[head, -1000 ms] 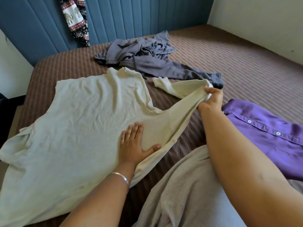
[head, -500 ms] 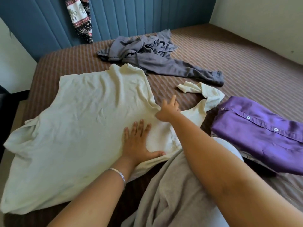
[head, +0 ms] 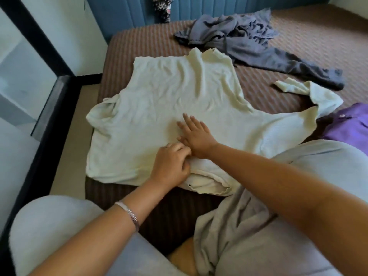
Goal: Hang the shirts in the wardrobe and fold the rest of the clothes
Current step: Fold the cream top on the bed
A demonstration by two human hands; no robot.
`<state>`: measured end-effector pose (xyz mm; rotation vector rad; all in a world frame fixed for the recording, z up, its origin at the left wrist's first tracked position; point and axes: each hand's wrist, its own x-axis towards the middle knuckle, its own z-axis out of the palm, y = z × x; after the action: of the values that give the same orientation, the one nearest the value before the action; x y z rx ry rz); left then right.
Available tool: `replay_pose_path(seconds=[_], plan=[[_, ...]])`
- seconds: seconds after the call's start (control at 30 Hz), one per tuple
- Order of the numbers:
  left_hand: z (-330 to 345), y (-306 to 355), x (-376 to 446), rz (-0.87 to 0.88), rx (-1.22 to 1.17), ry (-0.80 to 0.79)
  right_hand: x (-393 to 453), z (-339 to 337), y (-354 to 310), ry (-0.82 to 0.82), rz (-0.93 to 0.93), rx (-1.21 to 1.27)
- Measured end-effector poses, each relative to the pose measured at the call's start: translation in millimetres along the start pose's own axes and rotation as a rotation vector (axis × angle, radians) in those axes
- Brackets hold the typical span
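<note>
Head view of a folding step on a bed with a brown striped quilted cover (head: 310, 36). A pale cream knit top with long sleeves (head: 169, 100) lies spread flat on the cover, its neckline at the near edge and its hem toward the blue padded headboard (head: 123, 14). One sleeve trails off to the right of the top, its cuff (head: 286, 86) lying just short of a purple buttoned satin shirt (head: 350, 126), which sits at the right of the top. A crumpled grey garment (head: 239, 40) lies beyond the top, near the headboard, and a grey cloth (head: 239, 226) lies over the person's lap on the near side. The left hand (head: 171, 166), a silver bangle (head: 129, 213) on its wrist, has its fingers curled and pinches the fabric just above the neckline. The right hand (head: 196, 136) lies flat, fingers straight and spread, pressing the cloth just beyond the left hand; the two hands touch. Judged from this, the top is being smoothed ahead of a fold. The body of the top is creased, so a fold made now would probably trap wrinkles. The pinch may drag the neckline askew while the flat hand pins the cloth, skewing the fold line. The loose sleeve could snag the purple shirt when drawn inward
</note>
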<state>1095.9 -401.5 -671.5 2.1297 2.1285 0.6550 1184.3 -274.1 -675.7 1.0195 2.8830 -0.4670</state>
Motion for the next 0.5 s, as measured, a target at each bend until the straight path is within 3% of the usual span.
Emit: replay_pose_path(seconds=[0.1,0.23,0.33,0.37,0.4,0.5], plan=[[-17,-24,-35,-0.141,0.165,-0.174,-4,28,-32,0.006,-0.026,-0.062],[-52,-37,-61,-0.268,0.017,-0.52,-17,45,-54,0.019,-0.339,-0.174],[-94,-62,-52,-0.521,-0.258,-0.911,-26,56,-78,-0.03,-0.475,-0.19],[-105,-77,-45,-0.588,-0.294,-0.933,-26,56,-85,-0.058,-0.521,-0.186],[-116,-92,-38,-0.648,-0.293,-0.853,-24,51,-91,-0.093,-0.569,-0.168],[-136,-145,-21,-0.845,-0.27,-0.204,1,38,-104,-0.034,-0.6,0.05]])
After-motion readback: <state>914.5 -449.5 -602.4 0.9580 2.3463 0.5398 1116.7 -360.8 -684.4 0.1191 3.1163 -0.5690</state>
